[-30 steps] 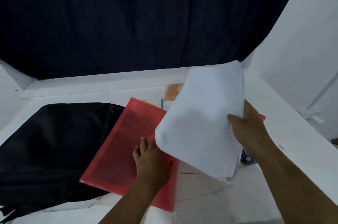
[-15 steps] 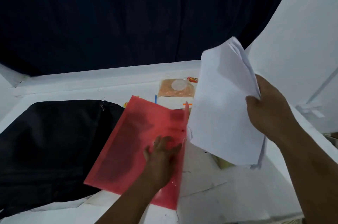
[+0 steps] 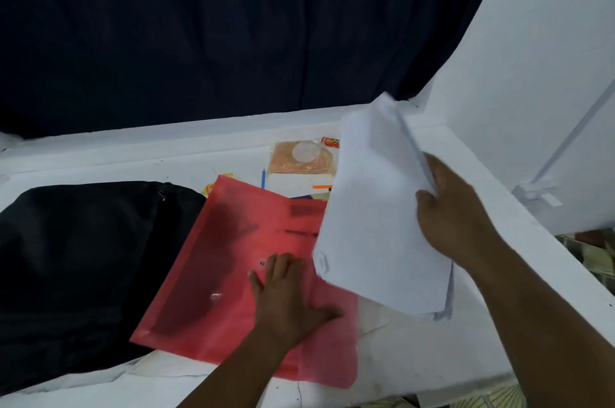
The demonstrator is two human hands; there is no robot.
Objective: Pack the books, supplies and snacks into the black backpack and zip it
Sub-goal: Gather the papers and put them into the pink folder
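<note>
Red translucent plastic lay nearest: a flat document folder (image 3: 233, 261) spread on the white counter (image 3: 416, 351), its left edge lapping onto the black backpack (image 3: 83, 258). The left hand (image 3: 289, 298) rested flat on the folder's near right part, fingers straight and spread, gripping nothing; it looked placed there to pin the slippery sleeve so it would not skate while papers went in. Dark shapes showed through the plastic, too dim to name.

Just right of it and raised off the counter, the right hand (image 3: 456, 218) gripped a sheaf of white papers (image 3: 376, 218) by its right edge, thumb in front and fingers curled behind. The sheaf hung tilted, its lower left corner near the folder's right side, probably so it could be fed into the sleeve's mouth; whether that mouth stood open could not be told.

The backpack lay slumped at the left, a zipper pull (image 3: 162, 195) showing near its top; nothing showed whether it was open.

Farther back waited an orange snack packet (image 3: 303, 158), a small red wrapper (image 3: 330, 142), a blue pencil (image 3: 263, 178) and a yellow wrapper (image 3: 210, 187) peeping from behind the folder, all unpacked.
</note>
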